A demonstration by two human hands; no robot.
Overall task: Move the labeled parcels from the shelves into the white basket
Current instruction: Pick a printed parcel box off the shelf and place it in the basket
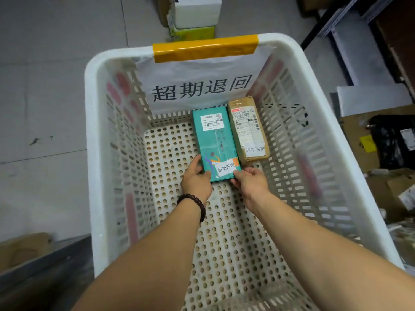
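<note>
Teal parcel [214, 142] — low in the white basket [89, 153], just beside the brown parcel [248, 129] at the far wall | left hand [196, 182] and right hand [251, 182]: fingers pinching its near corners | progress: two parcels in, this one unreleased — remaining shelf parcels not visible.

Teal pkg [213, 140] in wht basket [94, 153]

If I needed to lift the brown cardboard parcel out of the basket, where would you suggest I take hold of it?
Probably by its near short end, coming down from your side. The brown parcel lies flat, with the teal parcel close along its left edge and the white basket wall near its right, so the long sides look crowded while the near end stands free.
</note>
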